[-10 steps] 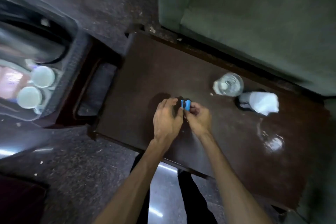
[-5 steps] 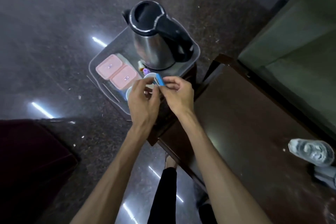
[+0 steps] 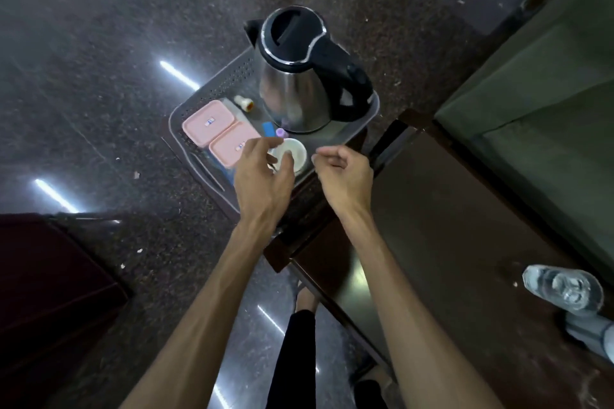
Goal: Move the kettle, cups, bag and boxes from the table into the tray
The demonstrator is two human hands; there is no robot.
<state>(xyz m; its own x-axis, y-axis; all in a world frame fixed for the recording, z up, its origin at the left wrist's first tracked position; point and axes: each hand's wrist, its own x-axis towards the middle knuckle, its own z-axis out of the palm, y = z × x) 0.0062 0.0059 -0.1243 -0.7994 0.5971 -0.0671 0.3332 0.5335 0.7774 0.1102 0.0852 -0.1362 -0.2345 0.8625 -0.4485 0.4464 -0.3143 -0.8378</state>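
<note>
A grey plastic tray (image 3: 362,119) holds a steel kettle (image 3: 295,93) with a black lid and handle, two pink boxes (image 3: 207,121) (image 3: 234,146), a white cup (image 3: 294,153), a small blue item (image 3: 268,129) and a purple piece (image 3: 280,133). My left hand (image 3: 262,176) hovers over the tray's near side, fingers apart, holding nothing and partly covering the cup. My right hand (image 3: 342,173) is just right of the cup, fingers loosely curled with nothing in them.
A dark wooden table (image 3: 448,226) stretches to the right, with a clear plastic bottle (image 3: 564,285) and a pale bundle (image 3: 591,332) at its right edge. A green sofa (image 3: 548,103) stands behind. A small white cap-like object (image 3: 244,102) lies in the tray. Dark speckled floor surrounds.
The small blue item that both hands carried from the table now lies in the tray beside the kettle. Both hands have let go and drawn back a little.
</note>
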